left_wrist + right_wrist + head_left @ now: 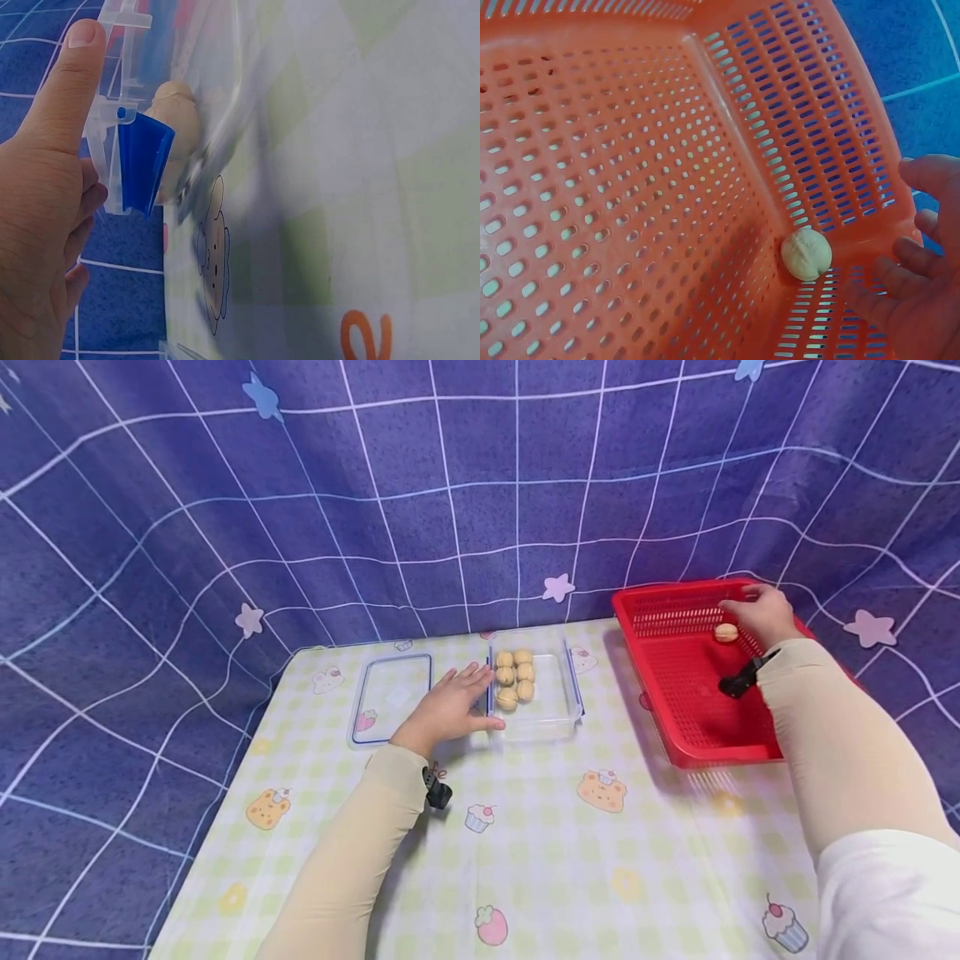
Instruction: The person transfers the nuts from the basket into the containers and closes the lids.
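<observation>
A clear plastic container (553, 689) holds several walnuts (525, 672) along its left side. My left hand (448, 708) rests against the container's left side, fingers and thumb extended. In the left wrist view the thumb (69, 90) lies at the rim beside the blue latch (144, 161). My right hand (765, 614) hovers over the back right of the red basket (660, 693), its fingers apart and holding nothing. One walnut (806, 255) lies in the basket's corner, close to the right fingertips but apart from them.
A clear lid (393, 697) with a blue seal lies on the table left of the container. The patterned tablecloth (555, 860) covers the table. A blue gridded curtain (480, 510) hangs behind the table's back edge.
</observation>
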`<state>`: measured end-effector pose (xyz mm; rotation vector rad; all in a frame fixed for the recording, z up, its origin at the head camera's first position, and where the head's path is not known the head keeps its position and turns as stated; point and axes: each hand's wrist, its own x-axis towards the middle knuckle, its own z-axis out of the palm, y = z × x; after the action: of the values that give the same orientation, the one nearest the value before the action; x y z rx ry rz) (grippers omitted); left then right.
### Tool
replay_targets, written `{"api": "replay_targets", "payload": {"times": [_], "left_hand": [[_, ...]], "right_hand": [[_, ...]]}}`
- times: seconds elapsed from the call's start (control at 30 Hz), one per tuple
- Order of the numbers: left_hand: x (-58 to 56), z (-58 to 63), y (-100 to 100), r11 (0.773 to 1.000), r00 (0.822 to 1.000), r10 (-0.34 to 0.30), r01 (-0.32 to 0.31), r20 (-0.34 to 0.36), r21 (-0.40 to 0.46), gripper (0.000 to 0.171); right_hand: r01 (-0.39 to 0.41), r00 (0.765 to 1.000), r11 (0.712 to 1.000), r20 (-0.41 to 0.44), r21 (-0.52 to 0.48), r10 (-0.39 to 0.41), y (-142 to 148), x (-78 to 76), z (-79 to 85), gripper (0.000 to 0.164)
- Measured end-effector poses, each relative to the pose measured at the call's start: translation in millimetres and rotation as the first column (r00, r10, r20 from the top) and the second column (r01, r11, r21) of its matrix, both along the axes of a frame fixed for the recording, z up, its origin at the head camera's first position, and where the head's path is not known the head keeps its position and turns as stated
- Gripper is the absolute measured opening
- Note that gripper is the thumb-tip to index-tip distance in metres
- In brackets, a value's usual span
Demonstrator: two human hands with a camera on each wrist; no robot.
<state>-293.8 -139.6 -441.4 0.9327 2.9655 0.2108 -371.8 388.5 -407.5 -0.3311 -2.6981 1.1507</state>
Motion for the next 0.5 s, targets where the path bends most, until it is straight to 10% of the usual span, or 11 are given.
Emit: {"api": "replay_targets", "payload": {"times": [0.5], "left_hand": [[-1.8,-4.7,-2.2,1.0,1.0,0.007,-0.007,-0.008,0.011,0.101]], "right_hand": [[-0.124,0.99,0.984,0.077,0.131,0.114,1.8,-5.2,-25.4,0.062]]}}
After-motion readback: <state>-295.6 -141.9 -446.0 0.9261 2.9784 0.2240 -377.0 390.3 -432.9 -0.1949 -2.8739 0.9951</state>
